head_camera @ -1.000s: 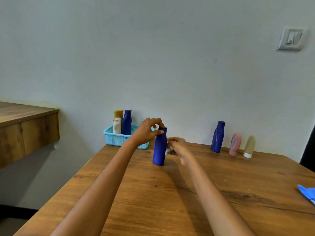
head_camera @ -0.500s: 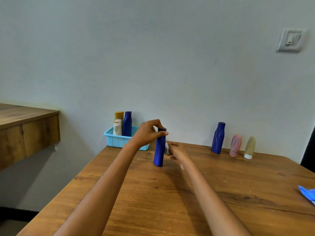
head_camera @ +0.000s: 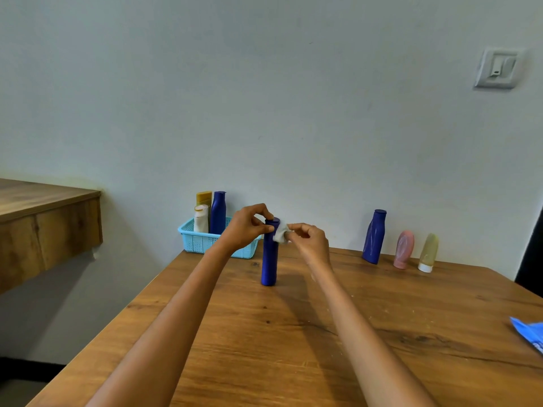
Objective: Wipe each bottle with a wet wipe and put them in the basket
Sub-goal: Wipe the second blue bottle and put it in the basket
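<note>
A tall blue bottle (head_camera: 269, 261) stands upright on the wooden table (head_camera: 293, 342). My left hand (head_camera: 246, 227) pinches its cap from the left. My right hand (head_camera: 310, 240) presses a small white wet wipe (head_camera: 280, 235) against the bottle's top from the right. Behind them a light blue basket (head_camera: 202, 240) holds a blue bottle (head_camera: 218, 211), a white bottle (head_camera: 201, 218) and a yellow bottle (head_camera: 204, 198). Along the wall to the right stand another blue bottle (head_camera: 373, 236), a pink tube (head_camera: 404, 249) and a pale yellow tube (head_camera: 428, 252).
A blue wipes packet (head_camera: 529, 333) lies at the table's right edge. A wooden counter (head_camera: 44, 218) juts out at the left, with a gap between it and the table. A wall switch (head_camera: 498, 69) sits high on the right.
My right hand has risen from the bottle's middle to its top with the wipe. My left hand stays on the cap. The bottle has kept its place.
</note>
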